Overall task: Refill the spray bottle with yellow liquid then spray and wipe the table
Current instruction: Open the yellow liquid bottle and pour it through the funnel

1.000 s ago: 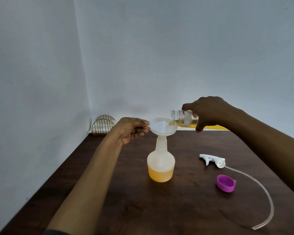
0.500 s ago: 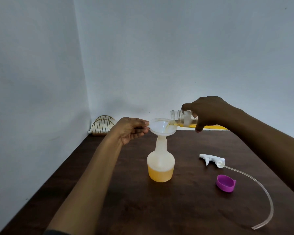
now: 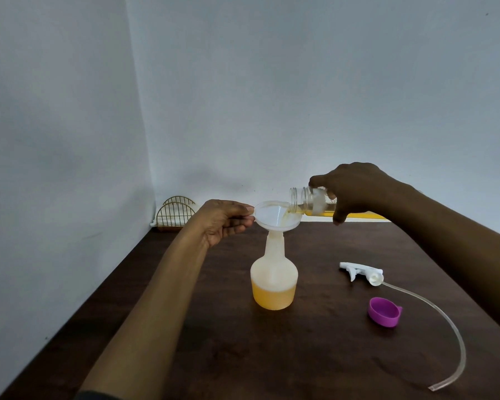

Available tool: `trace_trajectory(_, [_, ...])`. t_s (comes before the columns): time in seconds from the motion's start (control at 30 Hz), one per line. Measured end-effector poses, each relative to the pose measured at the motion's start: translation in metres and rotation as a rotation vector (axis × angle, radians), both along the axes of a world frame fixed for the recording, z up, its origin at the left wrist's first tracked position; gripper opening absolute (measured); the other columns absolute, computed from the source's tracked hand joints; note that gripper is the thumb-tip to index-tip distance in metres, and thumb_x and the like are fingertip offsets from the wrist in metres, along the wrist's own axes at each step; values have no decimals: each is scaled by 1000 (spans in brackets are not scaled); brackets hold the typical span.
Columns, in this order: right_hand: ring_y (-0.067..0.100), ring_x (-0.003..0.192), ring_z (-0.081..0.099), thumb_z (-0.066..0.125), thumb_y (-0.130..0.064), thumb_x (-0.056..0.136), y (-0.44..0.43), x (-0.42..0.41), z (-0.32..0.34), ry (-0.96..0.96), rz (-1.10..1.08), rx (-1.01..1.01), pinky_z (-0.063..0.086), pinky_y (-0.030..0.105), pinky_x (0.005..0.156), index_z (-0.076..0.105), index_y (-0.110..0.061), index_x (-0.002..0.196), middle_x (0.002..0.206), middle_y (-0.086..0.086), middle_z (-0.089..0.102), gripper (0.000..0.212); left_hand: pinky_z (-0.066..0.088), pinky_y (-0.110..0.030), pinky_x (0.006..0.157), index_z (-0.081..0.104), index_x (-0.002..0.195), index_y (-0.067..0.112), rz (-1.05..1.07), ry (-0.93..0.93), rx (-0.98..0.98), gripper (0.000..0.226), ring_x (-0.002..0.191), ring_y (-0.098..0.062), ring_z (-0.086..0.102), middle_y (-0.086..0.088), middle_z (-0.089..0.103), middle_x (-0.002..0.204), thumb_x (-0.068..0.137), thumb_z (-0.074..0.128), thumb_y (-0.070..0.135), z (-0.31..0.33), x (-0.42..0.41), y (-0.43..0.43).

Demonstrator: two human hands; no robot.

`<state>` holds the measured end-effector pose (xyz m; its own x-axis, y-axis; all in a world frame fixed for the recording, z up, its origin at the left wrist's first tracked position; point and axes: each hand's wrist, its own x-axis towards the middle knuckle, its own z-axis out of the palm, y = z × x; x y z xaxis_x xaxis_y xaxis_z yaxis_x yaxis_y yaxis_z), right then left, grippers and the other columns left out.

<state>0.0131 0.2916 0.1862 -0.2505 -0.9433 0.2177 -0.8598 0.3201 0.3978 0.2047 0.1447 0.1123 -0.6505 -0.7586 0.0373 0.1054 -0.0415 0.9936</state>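
A translucent spray bottle (image 3: pixel 273 277) stands uncapped mid-table, its lower part filled with yellow liquid. A white funnel (image 3: pixel 274 216) sits in its neck. My left hand (image 3: pixel 224 220) pinches the funnel's left rim. My right hand (image 3: pixel 355 190) grips a clear bottle (image 3: pixel 306 202) tipped sideways, mouth over the funnel, with a thin layer of yellow liquid running out. The white spray trigger head (image 3: pixel 361 272) lies on the table to the right, its clear tube (image 3: pixel 445 321) curving toward the front.
A purple cap (image 3: pixel 384 311) lies open side up right of the spray bottle. A gold wire rack (image 3: pixel 173 213) stands in the back left corner against the walls. A yellow strip (image 3: pixel 361 216) runs along the dark wooden table's (image 3: pixel 300 356) far edge.
Both hands hold their positions. The pouring goes on with no visible shift of bottle or funnel.
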Motion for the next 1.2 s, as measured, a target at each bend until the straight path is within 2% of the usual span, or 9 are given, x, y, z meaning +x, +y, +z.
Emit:
trace_trajectory(0.47, [19,97,54,81,-38,62,-2,-2,1,9,8,-4,27,23,52,43,-33,124,103,-5,61,73,51,-16,43,68,79,2,0,8,12,6,47,-7,65,-5,69,56,82,64,0,0,0,0])
trace_trajectory(0.73, [19,95,54,81,-38,62,-3,-2,1,15,9,-1,27,23,52,43,-34,123,100,-6,59,73,51,-16,44,68,80,2,-2,4,9,6,47,-6,64,-4,69,55,83,64,0,0,0,0])
trace_trajectory(0.83, [19,95,53,81,-38,61,-3,-2,0,15,7,-3,30,24,54,43,-34,124,94,-8,55,73,51,-16,43,68,80,2,-2,3,11,5,47,-6,64,-4,69,55,82,64,0,0,1,0])
trace_trajectory(1.07, [17,103,51,80,-41,64,1,-8,-5,-95,6,1,39,27,67,40,-33,131,108,-7,63,79,51,-16,43,68,81,2,3,5,8,4,47,-6,64,-4,69,55,83,64,0,0,0,0])
trace_trajectory(1.2, [16,93,47,80,-43,63,3,-9,-8,-166,8,12,43,31,73,43,-29,124,107,-7,63,72,51,-16,43,68,80,2,5,4,8,6,46,-6,64,-4,69,55,83,63,0,1,0,0])
